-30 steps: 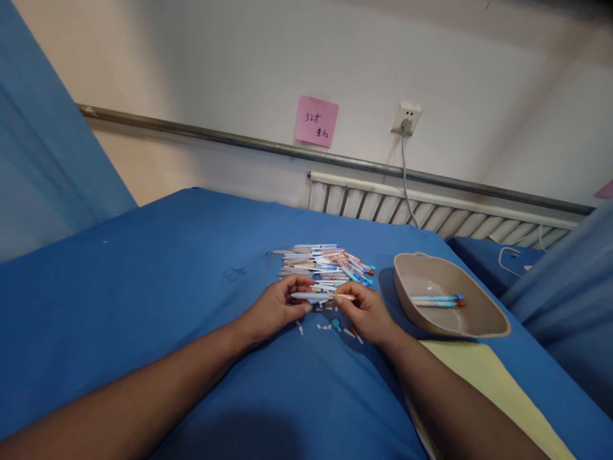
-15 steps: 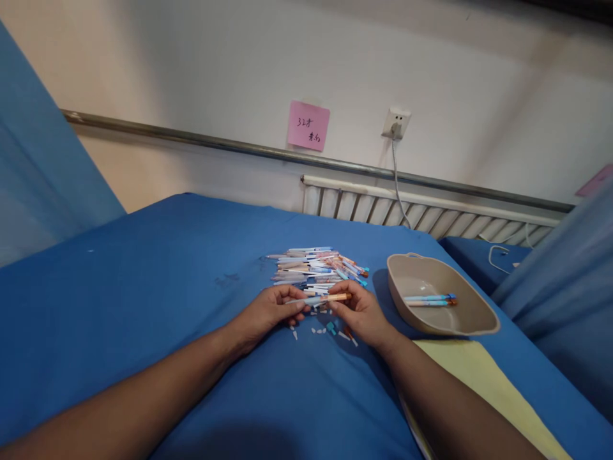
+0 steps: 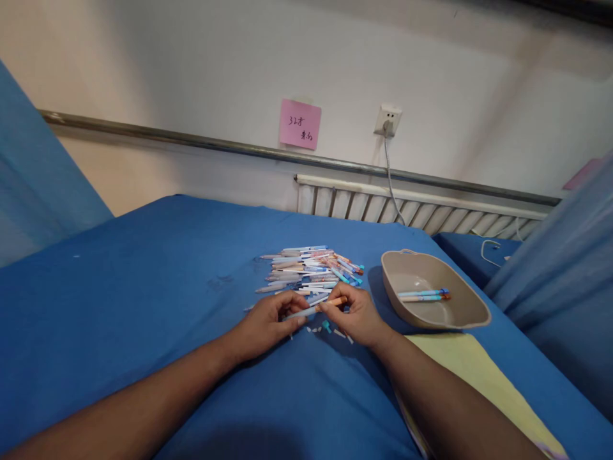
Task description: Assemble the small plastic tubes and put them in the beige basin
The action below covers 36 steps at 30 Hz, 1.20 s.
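Note:
Both hands hold one pen (image 3: 312,311) between them, with a pale barrel on the left and an orange-brown end on the right. My left hand (image 3: 272,321) is closed on the pale end. My right hand (image 3: 355,314) pinches the barrel near the orange end. Just beyond my fingers lies a heap of pens and white sticks (image 3: 306,265), several with blue or brown ends. Small white tips and a teal piece (image 3: 326,326) lie scattered on the blue cloth near my hands, some of them hidden.
A beige plastic basin (image 3: 467,310) stands to the right, with a few pens (image 3: 424,295) in it. Below it lies a yellow sheet (image 3: 460,364), partly under my right forearm. Blue curtains (image 3: 565,281) hang at both sides. A radiator (image 3: 364,201) runs along the wall.
The pen has tilted, its left end dropping lower, and my left hand has shifted slightly left and down. The whole view has drifted slightly.

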Each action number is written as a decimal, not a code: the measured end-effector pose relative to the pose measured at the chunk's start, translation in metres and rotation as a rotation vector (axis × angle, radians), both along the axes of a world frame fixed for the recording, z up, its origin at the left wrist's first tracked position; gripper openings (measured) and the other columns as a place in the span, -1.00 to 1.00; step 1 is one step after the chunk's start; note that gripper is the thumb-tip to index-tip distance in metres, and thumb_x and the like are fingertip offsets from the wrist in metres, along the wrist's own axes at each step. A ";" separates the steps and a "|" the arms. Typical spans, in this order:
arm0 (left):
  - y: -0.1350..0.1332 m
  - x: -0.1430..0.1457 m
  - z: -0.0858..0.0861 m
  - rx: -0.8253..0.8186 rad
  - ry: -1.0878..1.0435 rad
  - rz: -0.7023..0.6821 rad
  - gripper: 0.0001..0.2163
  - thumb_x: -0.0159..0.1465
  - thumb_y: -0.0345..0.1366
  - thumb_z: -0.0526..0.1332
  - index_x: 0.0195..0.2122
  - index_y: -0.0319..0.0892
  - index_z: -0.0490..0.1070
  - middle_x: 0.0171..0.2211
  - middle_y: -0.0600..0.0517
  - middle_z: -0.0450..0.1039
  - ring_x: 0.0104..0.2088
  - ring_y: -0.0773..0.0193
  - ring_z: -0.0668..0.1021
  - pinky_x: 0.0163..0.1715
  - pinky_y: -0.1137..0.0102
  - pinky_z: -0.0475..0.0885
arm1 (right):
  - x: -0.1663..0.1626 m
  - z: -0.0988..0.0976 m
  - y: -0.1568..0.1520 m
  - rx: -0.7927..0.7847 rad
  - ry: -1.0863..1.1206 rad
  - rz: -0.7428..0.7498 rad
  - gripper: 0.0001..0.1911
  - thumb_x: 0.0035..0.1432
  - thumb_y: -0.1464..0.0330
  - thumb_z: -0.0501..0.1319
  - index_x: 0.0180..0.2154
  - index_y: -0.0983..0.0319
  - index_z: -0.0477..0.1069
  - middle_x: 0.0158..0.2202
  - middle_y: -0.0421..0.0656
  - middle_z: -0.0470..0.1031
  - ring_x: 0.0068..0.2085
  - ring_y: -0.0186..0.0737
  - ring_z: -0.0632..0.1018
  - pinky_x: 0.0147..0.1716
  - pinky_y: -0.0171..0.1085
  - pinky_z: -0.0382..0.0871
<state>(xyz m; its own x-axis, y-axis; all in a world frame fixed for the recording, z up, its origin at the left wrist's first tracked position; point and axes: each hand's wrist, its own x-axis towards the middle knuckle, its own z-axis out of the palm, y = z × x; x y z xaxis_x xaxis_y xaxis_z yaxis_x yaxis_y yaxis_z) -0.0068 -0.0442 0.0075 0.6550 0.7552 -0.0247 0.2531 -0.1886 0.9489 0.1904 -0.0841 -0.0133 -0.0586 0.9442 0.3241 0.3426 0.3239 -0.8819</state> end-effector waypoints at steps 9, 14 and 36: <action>-0.002 0.001 0.001 -0.087 -0.051 -0.004 -0.77 0.17 -0.11 0.19 -0.34 -0.19 0.42 -0.47 0.08 0.40 -0.49 0.35 0.42 -0.44 0.46 0.34 | 0.015 -0.002 0.007 -0.134 0.033 0.147 -0.47 0.20 -0.01 -0.08 -0.48 0.25 0.35 -0.65 -0.26 0.33 -0.64 -0.41 0.31 -0.61 -0.41 0.18; 0.007 0.000 -0.002 -0.209 -0.147 0.098 -0.74 0.16 -0.09 0.21 -0.37 -0.23 0.37 -0.44 0.03 0.44 -0.51 0.37 0.44 -0.46 0.45 0.36 | 0.038 -0.006 0.019 -0.237 -0.077 -0.016 -0.59 0.13 0.09 0.09 -0.56 0.27 0.32 -0.69 -0.29 0.30 -0.65 -0.43 0.28 -0.62 -0.43 0.14; 0.015 -0.003 -0.012 -0.331 -0.184 0.132 -0.71 0.06 -0.15 0.32 -0.31 -0.22 0.35 -0.43 0.06 0.48 -0.51 0.40 0.46 -0.47 0.46 0.36 | 0.013 0.026 -0.013 -0.196 -1.152 0.039 -0.83 0.04 0.41 0.18 -0.27 0.27 0.44 -0.30 0.01 0.54 -0.31 -0.09 0.53 -0.42 -0.29 0.19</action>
<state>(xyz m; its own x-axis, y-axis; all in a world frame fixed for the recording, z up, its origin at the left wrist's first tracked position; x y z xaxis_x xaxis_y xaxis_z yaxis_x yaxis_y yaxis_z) -0.0094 -0.0290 -0.0040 0.5692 0.8039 -0.1725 0.0751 0.1580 0.9846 0.2031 -0.0969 0.0124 -0.2534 0.9631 -0.0905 0.9651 0.2453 -0.0920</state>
